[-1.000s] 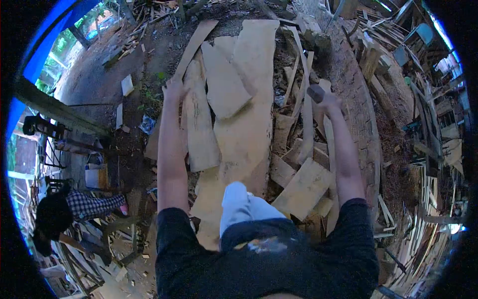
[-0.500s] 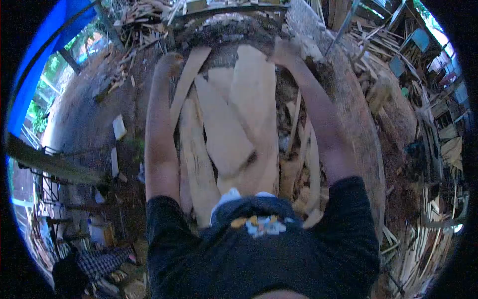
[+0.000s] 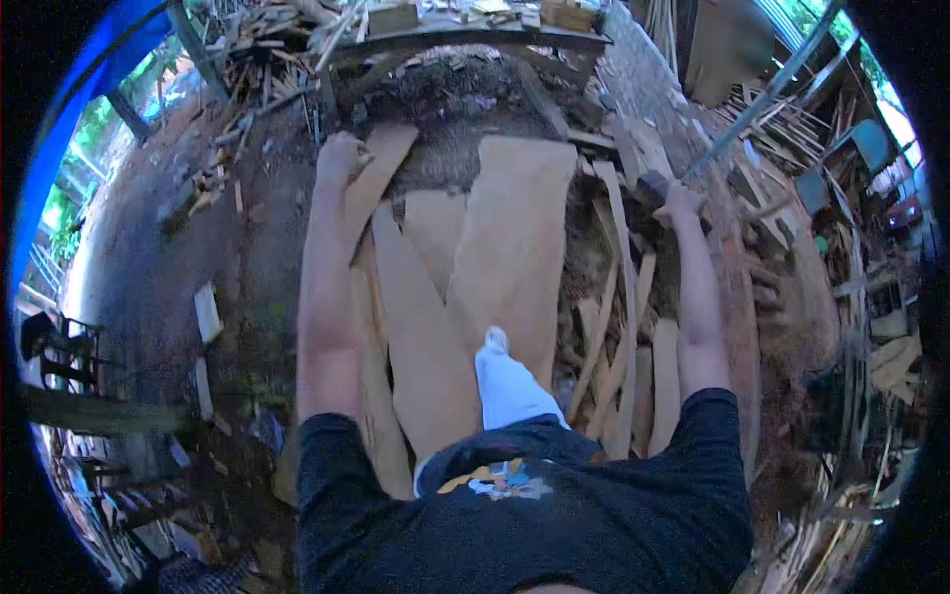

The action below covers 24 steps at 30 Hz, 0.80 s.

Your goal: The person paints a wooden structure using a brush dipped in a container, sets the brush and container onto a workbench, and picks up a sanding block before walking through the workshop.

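My left hand is raised at the left, its fingers curled beside the upper end of a narrow board; whether it holds anything is too blurred to tell. At the right, my right hand is wrapped round a dark block-like object. Between my arms lies a wide pale board, with a pointed board to its left. A white-clad leg and foot are over the wide board.
A low bench with wood pieces on it stands ahead. Thin offcuts lie right of the boards. A slanted pole and scrap piles are at the right. Patterned cloth shows at the lower left edge.
My right hand has swung out to the right from beside the wide board's top. The view has shifted forward, showing more of the bench, and a leg now extends over the boards.
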Tool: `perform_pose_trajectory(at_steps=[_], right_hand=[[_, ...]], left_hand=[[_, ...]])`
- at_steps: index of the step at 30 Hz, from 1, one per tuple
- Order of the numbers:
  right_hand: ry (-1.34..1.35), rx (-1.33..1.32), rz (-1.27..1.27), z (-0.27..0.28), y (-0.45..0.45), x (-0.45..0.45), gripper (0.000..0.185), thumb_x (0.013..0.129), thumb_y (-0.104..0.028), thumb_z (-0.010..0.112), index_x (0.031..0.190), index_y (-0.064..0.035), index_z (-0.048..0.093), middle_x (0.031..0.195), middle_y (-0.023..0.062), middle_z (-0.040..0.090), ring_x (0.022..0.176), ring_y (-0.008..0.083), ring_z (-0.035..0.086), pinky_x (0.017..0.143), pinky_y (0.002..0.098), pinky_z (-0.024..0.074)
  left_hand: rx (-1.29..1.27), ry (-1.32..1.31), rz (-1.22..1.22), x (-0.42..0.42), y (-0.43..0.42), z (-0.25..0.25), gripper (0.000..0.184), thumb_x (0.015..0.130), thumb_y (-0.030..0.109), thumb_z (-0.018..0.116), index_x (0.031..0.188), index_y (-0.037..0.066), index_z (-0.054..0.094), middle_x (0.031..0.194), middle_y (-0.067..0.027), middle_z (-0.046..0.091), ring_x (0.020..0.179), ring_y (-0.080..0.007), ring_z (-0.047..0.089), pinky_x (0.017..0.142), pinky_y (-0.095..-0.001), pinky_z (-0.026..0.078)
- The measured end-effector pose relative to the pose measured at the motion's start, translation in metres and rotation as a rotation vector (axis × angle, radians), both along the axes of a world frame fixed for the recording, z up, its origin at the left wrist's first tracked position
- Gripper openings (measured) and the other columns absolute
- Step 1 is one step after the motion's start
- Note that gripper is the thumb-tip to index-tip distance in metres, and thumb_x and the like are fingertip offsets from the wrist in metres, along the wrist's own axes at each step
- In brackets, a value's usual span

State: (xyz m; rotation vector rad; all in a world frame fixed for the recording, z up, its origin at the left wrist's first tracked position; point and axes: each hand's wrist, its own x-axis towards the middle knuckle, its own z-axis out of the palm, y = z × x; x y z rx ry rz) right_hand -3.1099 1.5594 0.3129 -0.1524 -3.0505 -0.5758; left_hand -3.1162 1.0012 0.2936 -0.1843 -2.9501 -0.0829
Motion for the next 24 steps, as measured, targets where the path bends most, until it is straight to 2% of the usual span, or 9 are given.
perform_pose_trajectory(at_steps=[2,5,12,14,16,18,20,22,24], right_hand=[[0.029,-0.108,-0.224,0.018,-0.004,-0.078,0.063,0.049,-0.040,0.068,0.103,-0.0098,0.055,0.102,0.0127,0.059,0.093,0.0274,0.058,0.079,0.0470,0.0430],[0.108,-0.543,-0.099,0.034,-0.044,-0.189,0.068,0.052,-0.041,0.068,0.111,-0.0110,0.053,0.101,0.0146,0.059,0.090,0.0300,0.058,0.078,0.0402,0.0455],[0.088,-0.602,0.175,0.070,-0.217,-0.338,0.069,0.057,-0.048,0.068,0.106,-0.0028,0.049,0.095,0.0187,0.060,0.089,0.0316,0.058,0.077,0.0398,0.0465],[0.126,-0.736,0.166,0.045,-0.251,-0.386,0.073,0.059,-0.054,0.066,0.104,0.0011,0.049,0.096,0.0193,0.060,0.091,0.0312,0.058,0.076,0.0394,0.0473],[0.212,-0.802,0.128,0.015,-0.280,-0.447,0.074,0.060,-0.055,0.066,0.104,0.0020,0.049,0.095,0.0196,0.060,0.092,0.0311,0.058,0.076,0.0390,0.0472],[0.009,-1.223,0.015,-0.021,-0.300,-0.530,0.086,0.062,-0.063,0.060,0.108,0.0078,0.047,0.098,0.0185,0.059,0.092,0.0264,0.057,0.079,0.0354,0.0440],[-0.032,-1.853,0.070,-0.059,-0.318,-0.607,0.087,0.069,-0.065,0.053,0.116,0.0076,0.043,0.108,0.0173,0.054,0.099,0.0236,0.053,0.084,0.0324,0.0403],[0.160,-1.755,-0.206,-0.090,-0.333,-0.685,0.085,0.075,-0.067,0.040,0.119,0.0056,0.042,0.116,0.0168,0.050,0.107,0.0243,0.047,0.090,0.0303,0.0351],[0.043,-1.913,-0.041,-0.098,-0.324,-0.709,0.091,0.074,-0.072,0.028,0.124,0.0041,0.036,0.121,0.0170,0.045,0.112,0.0240,0.043,0.094,0.0321,0.0309]], left_hand=[[0.054,-0.076,0.140,-0.079,0.014,0.005,0.028,0.071,0.038,0.062,0.089,0.016,0.066,0.097,-0.0104,0.058,0.097,-0.0276,0.051,0.085,-0.0366,0.042],[0.027,0.118,-0.115,-0.176,0.058,0.024,0.037,0.071,0.037,0.062,0.099,0.014,0.060,0.102,-0.0120,0.056,0.101,-0.0280,0.049,0.087,-0.0375,0.040],[0.206,0.208,-0.196,-0.370,0.095,0.049,0.048,0.073,0.046,0.058,0.102,0.007,0.057,0.102,-0.0140,0.055,0.100,-0.0262,0.050,0.083,-0.0372,0.042],[0.732,-0.434,-0.118,-0.445,0.092,0.036,0.064,0.073,0.060,0.051,0.102,0.004,0.055,0.100,-0.0143,0.054,0.098,-0.0206,0.050,0.080,-0.0346,0.042],[1.007,-0.572,-0.055,-0.479,0.100,0.017,0.079,0.070,0.072,0.042,0.107,0.002,0.052,0.103,-0.0142,0.052,0.097,-0.0170,0.049,0.081,-0.0336,0.040],[1.409,-0.935,-0.237,-0.545,0.106,-0.015,0.079,0.073,0.071,0.035,0.114,0.005,0.047,0.111,-0.0119,0.050,0.098,-0.0181,0.049,0.085,-0.0364,0.038],[1.554,-0.826,-0.370,-0.601,0.118,-0.047,0.078,0.075,0.070,0.033,0.117,0.004,0.044,0.112,-0.0102,0.050,0.100,-0.0181,0.048,0.088,-0.0366,0.036],[1.899,-0.646,-0.566,-0.667,0.128,-0.072,0.076,0.080,0.066,0.027,0.123,0.004,0.039,0.113,-0.0068,0.051,0.104,-0.0182,0.048,0.093,-0.0369,0.034],[1.761,-0.774,-0.461,-0.739,0.119,-0.109,0.076,0.080,0.065,0.027,0.123,0.003,0.038,0.110,-0.0090,0.053,0.099,-0.0199,0.052,0.089,-0.0369,0.038]])
